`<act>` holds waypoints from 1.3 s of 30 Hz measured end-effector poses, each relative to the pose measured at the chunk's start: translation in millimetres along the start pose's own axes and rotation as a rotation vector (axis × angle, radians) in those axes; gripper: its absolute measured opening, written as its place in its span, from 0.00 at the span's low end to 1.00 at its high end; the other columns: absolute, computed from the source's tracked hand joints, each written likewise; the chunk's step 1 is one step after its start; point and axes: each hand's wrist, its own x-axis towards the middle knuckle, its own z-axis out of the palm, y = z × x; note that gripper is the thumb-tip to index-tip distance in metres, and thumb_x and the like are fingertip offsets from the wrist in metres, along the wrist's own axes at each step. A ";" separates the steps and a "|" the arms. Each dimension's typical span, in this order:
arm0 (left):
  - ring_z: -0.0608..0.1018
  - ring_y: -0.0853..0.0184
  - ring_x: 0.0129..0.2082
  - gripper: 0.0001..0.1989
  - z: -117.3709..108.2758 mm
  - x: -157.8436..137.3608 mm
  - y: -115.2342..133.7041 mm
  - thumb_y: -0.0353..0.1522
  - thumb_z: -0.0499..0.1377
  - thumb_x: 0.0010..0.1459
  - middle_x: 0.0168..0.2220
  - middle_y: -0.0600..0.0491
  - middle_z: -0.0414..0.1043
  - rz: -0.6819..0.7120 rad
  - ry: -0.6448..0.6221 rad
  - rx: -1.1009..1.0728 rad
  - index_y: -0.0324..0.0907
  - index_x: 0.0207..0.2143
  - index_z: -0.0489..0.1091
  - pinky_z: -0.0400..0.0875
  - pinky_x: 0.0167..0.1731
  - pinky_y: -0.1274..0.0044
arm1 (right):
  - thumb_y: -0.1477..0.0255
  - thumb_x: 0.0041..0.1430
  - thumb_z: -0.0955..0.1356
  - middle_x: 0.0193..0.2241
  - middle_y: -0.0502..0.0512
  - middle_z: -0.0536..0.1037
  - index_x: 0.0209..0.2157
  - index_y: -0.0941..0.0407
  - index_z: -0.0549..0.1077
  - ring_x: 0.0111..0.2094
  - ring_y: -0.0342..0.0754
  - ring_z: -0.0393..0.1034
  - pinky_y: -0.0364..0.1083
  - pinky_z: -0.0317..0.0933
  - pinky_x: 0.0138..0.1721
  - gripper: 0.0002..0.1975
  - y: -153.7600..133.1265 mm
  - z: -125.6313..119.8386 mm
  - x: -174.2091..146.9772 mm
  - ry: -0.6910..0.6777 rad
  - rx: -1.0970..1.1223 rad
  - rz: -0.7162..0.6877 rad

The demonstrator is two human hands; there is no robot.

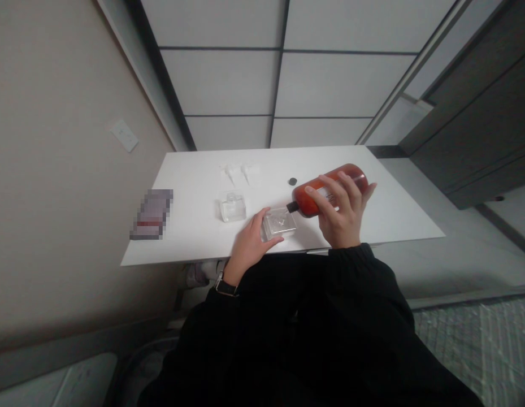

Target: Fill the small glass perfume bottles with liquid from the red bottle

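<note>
My right hand (342, 213) is wrapped round a large amber bottle (307, 199) with a white label. The bottle is tipped to the left, its dark neck at the upper right edge of a clear square bottle (280, 223). Thumb and fingers of my left hand (252, 242) hold that clear bottle at its left side, near the table's front edge. Whether liquid is flowing between the two I cannot make out. A second clear bottle (233, 208) stands to the left of my left hand. Behind the amber bottle's neck lies a small black cap (293, 181).
Two clear-white pump heads (246, 173) lie behind the second bottle. A pixelated object (152, 215) sits at the left end of the white table (194, 237). Behind the table are pale panelled doors (228, 85); a wall (67, 169) closes off the left.
</note>
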 end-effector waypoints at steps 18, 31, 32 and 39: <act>0.72 0.50 0.67 0.41 0.2 0.3 -0.7 0.38 0.71 0.59 0.69 0.43 0.66 -0.016 -0.014 -0.001 0.46 0.69 0.58 0.68 0.66 0.59 | 0.83 0.63 0.66 0.62 0.51 0.77 0.63 0.35 0.70 0.67 0.61 0.64 0.77 0.42 0.71 0.35 1.0 -3.1 0.4 -0.028 -0.014 -0.038; 0.73 0.50 0.66 0.40 -0.7 -0.5 0.4 0.39 0.71 0.59 0.69 0.43 0.66 -0.024 -0.016 -0.007 0.47 0.69 0.58 0.69 0.65 0.59 | 0.83 0.64 0.65 0.63 0.51 0.76 0.66 0.33 0.67 0.68 0.61 0.64 0.78 0.42 0.71 0.36 5.6 -5.2 2.7 -0.066 0.020 -0.077; 0.73 0.49 0.66 0.40 -0.7 -0.5 0.4 0.39 0.71 0.59 0.69 0.43 0.66 -0.024 -0.018 -0.009 0.47 0.69 0.58 0.69 0.65 0.59 | 0.83 0.64 0.65 0.63 0.50 0.76 0.66 0.33 0.67 0.68 0.61 0.64 0.78 0.42 0.71 0.37 5.9 -5.6 3.0 -0.081 0.024 -0.071; 0.73 0.50 0.67 0.40 -0.4 -0.6 0.3 0.38 0.71 0.59 0.70 0.43 0.66 -0.013 -0.011 -0.009 0.47 0.69 0.58 0.69 0.65 0.59 | 0.82 0.64 0.65 0.64 0.49 0.75 0.68 0.30 0.63 0.69 0.63 0.63 0.80 0.41 0.71 0.40 8.6 -6.8 5.9 -0.145 0.032 -0.055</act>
